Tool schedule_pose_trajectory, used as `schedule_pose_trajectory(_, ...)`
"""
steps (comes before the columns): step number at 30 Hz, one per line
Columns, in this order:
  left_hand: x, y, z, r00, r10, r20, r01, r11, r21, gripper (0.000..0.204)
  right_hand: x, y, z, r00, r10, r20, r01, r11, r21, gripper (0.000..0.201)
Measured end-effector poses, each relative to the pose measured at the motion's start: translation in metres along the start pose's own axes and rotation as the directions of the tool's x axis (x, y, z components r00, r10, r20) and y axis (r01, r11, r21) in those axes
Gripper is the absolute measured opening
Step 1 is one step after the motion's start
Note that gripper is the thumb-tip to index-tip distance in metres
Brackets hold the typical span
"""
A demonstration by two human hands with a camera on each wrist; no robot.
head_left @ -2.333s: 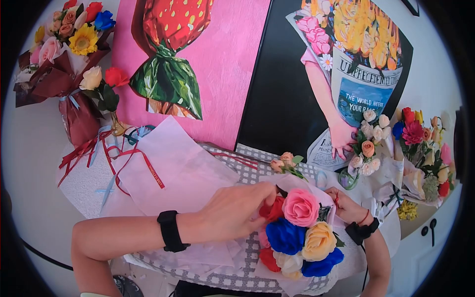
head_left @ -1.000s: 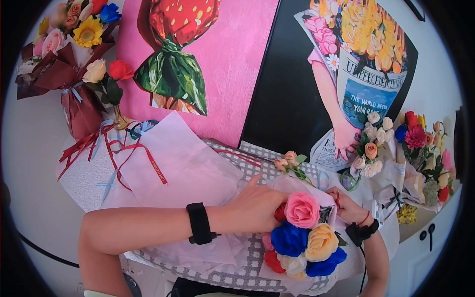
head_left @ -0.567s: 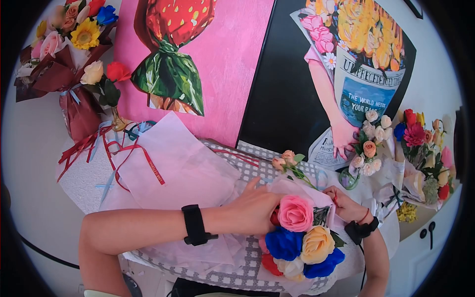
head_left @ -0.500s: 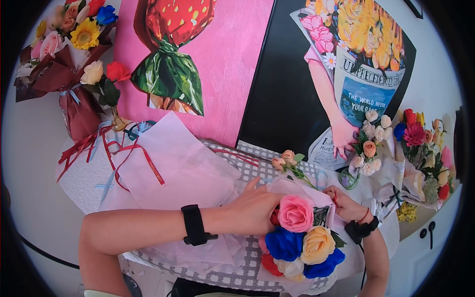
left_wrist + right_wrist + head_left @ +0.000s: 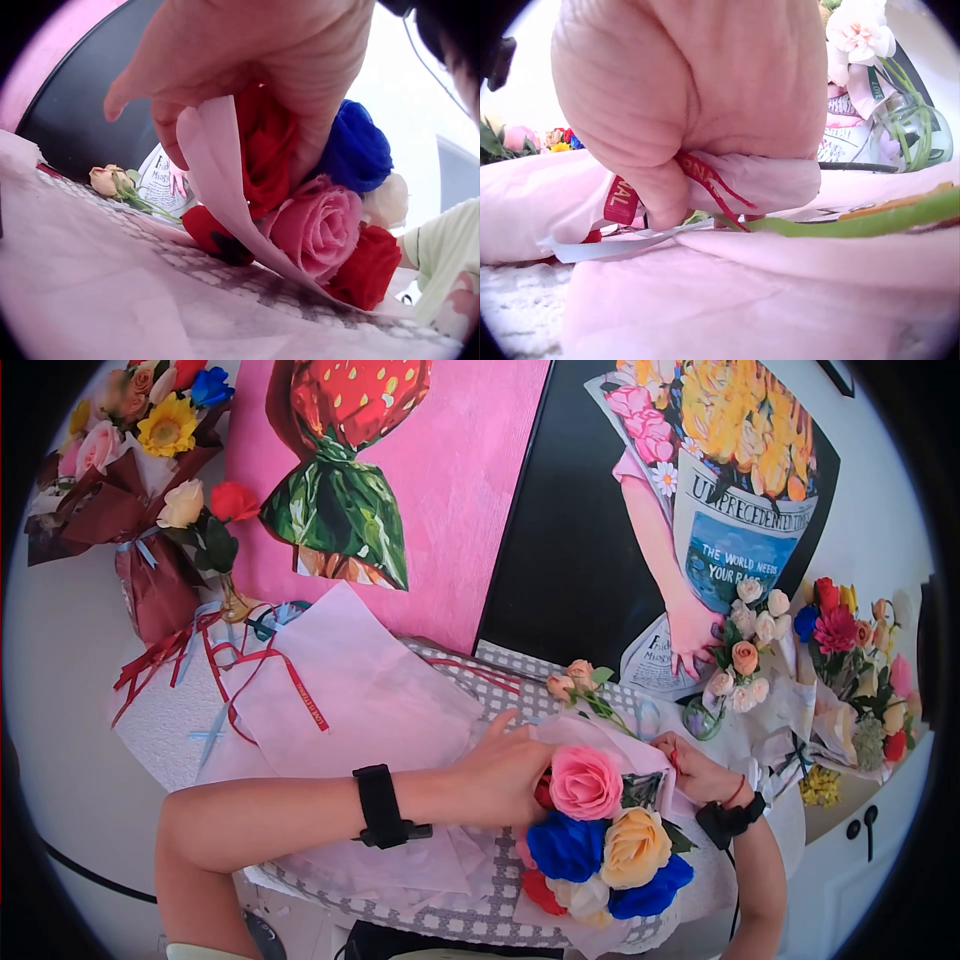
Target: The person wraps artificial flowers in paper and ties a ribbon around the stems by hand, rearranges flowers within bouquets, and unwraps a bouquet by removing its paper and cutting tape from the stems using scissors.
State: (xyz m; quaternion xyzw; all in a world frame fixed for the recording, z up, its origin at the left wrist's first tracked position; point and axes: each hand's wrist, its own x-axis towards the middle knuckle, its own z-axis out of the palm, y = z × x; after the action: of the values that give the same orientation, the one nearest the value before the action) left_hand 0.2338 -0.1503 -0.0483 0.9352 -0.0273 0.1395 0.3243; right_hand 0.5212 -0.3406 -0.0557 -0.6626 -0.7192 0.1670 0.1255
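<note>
A bouquet of roses in pale pink wrapping paper [image 5: 214, 161] lies tilted towards me, its pink rose [image 5: 586, 783], blue rose [image 5: 567, 848] and cream rose [image 5: 636, 847] facing up. My left hand [image 5: 505, 775] pinches a red rose [image 5: 262, 161] at the bouquet's edge, with the paper between rose and fingers; one finger sticks out. My right hand [image 5: 703, 770] grips the gathered paper around the stems. A red ribbon [image 5: 620, 201] with gold letters and a light blue ribbon [image 5: 615, 247] run beneath the right hand, beside green stems [image 5: 870, 217].
Pink paper sheets [image 5: 350, 700] and red ribbons [image 5: 290, 660] lie on the left of the table. Behind the bouquet are loose peach roses [image 5: 575, 680] and a glass vase [image 5: 702, 720]. Wrapped bouquets stand at left [image 5: 160, 580] and right [image 5: 860, 700]; two paintings lean behind.
My left hand has shifted its hold on the red rose, covering more of it, and a finger now sticks out. The bouquet has moved slightly left lately. My right hand keeps its grip.
</note>
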Motion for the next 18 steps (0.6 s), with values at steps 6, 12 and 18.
schedule_pose_trajectory(6, 0.005, 0.001, -0.007, 0.997, -0.06, 0.04, 0.061, 0.998, -0.021, 0.042, 0.001, -0.003, -0.002, 0.999, -0.039, -0.032, 0.039, 0.999, 0.015, 0.026)
schedule_pose_trajectory(12, 0.012, 0.001, -0.018, 0.996, -0.085, 0.01, 0.076, 0.832, -0.549, 0.047, -0.007, -0.012, -0.011, 0.992, 0.118, -0.038, -0.112, 0.985, 0.134, 0.031)
schedule_pose_trajectory(18, 0.004, 0.012, -0.036, 0.989, 0.02, -0.145, -0.082, 0.896, -0.436, 0.071, -0.014, -0.011, -0.012, 0.97, 0.129, -0.205, -0.077, 0.966, 0.247, 0.027)
